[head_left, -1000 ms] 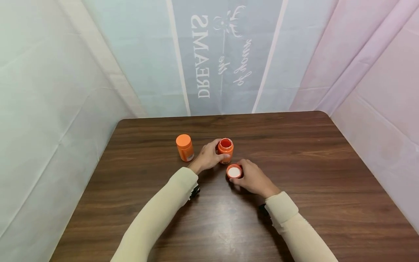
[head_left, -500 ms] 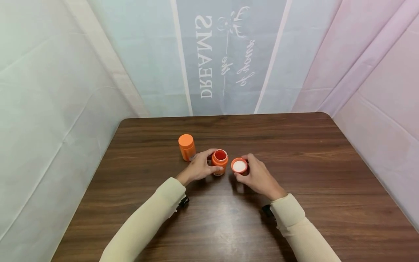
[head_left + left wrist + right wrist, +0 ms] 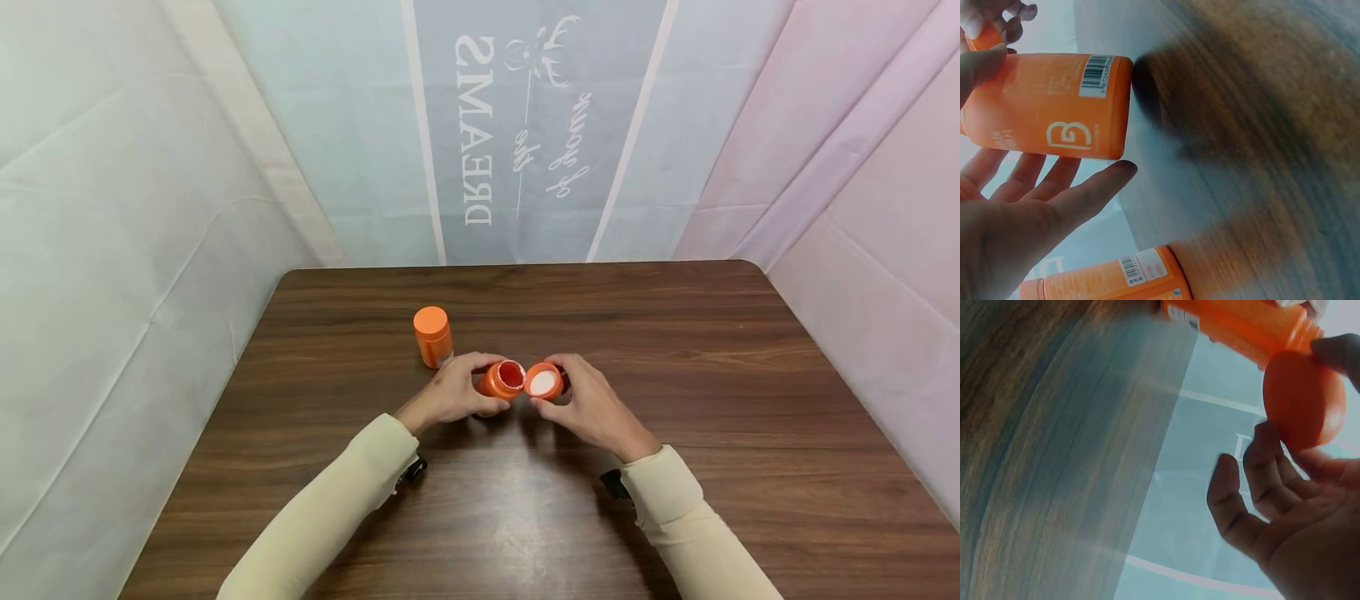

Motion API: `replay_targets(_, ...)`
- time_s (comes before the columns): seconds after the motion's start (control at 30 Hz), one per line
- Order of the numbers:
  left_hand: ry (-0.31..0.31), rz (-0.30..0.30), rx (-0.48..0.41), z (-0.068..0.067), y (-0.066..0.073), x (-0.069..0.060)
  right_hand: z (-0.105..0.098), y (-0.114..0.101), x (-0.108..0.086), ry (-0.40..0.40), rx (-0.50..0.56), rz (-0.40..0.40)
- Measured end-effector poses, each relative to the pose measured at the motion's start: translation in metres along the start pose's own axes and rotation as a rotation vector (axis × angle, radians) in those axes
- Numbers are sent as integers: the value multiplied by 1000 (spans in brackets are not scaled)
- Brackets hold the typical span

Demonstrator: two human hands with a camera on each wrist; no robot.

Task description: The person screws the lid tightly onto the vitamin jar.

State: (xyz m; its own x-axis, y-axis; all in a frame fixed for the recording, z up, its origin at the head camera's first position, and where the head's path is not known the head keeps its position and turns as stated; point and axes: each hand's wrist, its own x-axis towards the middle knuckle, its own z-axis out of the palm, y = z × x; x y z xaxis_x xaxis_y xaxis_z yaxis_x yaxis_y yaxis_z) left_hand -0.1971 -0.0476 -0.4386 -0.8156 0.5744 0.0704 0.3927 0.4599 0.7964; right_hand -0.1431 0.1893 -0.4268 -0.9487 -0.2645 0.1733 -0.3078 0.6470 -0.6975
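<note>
Tabletop [image 3: 675, 358]: bottle [image 3: 501, 381] now aslant beside cap [image 3: 543, 382]

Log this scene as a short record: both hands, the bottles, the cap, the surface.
left hand: holds the open bottle
right hand: holds the cap
open bottle: orange, tilted, mouth toward the cap
cap: orange, off the bottle, white inside showing
second bottle: orange, capped, upright, just beyond the left hand
table: dark brown, wood-grained

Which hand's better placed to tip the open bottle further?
Likely the left hand: it grips the open bottle, which leans toward the cap. The right hand is busy holding that cap close beside it.
</note>
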Motion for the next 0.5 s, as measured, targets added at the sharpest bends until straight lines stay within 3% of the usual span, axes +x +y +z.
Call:
replay_targets(0.3, -5, 86, 27, 2, -2, -3, -2, 2, -1, -3, 35, -143)
replay_targets(0.5, -4, 89, 52, 4, 0, -3, -2, 1, 0, -22, 52, -159)
